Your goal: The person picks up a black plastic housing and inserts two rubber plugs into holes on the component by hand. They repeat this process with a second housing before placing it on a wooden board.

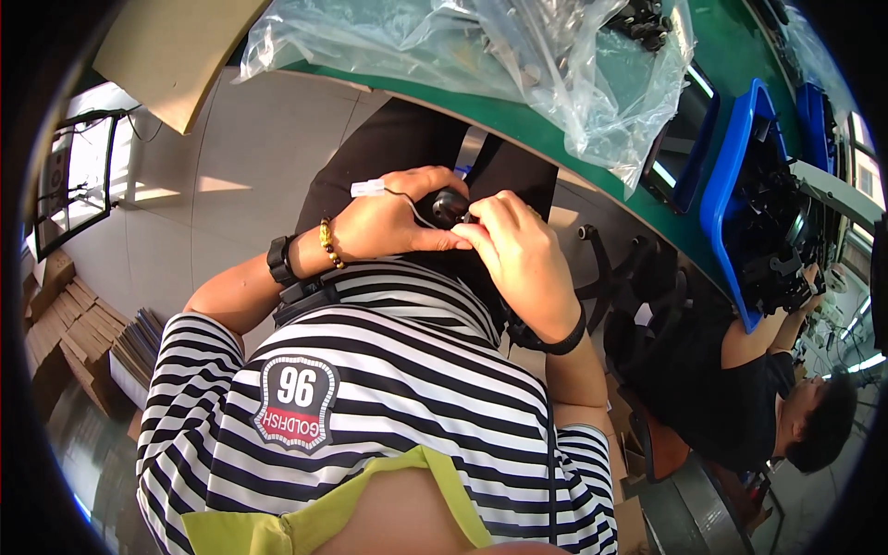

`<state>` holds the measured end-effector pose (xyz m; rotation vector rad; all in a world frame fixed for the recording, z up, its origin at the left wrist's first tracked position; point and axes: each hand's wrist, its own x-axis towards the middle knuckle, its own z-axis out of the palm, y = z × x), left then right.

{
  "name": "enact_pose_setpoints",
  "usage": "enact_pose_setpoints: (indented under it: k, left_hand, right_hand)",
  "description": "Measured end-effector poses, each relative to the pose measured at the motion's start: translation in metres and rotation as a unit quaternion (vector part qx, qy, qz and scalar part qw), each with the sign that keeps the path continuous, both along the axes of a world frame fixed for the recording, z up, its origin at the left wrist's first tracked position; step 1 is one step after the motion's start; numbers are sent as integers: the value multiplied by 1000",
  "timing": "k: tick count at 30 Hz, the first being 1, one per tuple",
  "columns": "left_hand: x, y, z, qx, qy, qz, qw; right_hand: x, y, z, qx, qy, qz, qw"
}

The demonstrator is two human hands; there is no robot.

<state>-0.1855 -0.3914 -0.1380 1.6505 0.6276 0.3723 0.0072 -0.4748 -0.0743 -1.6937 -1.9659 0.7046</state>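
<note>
Close to my lap, my left hand (407, 211) is curled round a small black rounded part (450, 205) with a glossy face. A thin dark cable runs from it over the back of that hand to a white plug (367, 188) lying near the wrist. My right hand (520, 248) meets it from the other side, thumb and fingertips pinched at the part's edge. Those fingertips hide whatever small piece may be between them.
A clear plastic bag (546, 69) with black parts lies on the green table (481, 118) ahead. A blue bin (710, 199) of black parts stands at the right. Beyond sits another person (703, 398) in black. Flattened cardboard (88, 324) is stacked at left.
</note>
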Motion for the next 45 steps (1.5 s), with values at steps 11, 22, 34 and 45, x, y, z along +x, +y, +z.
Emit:
enact_pose_setpoints:
  k: [11,22,34,45]
  left_hand:
    - [0,-9,-4,-86,0,-29,996]
    - [6,-6,10,-28,-5,-60,998]
    - [4,-5,2,-23,8,-11,1000]
    - [4,0,7,15,50,-45,998]
  right_hand:
    - [5,-13,-9,-3,-62,73,995]
    - [0,-20,-11,-2,-108,15,994]
    - [-17,-13,-20,63,-65,-45,995]
    - [8,-20,-16,-17,5,54,998]
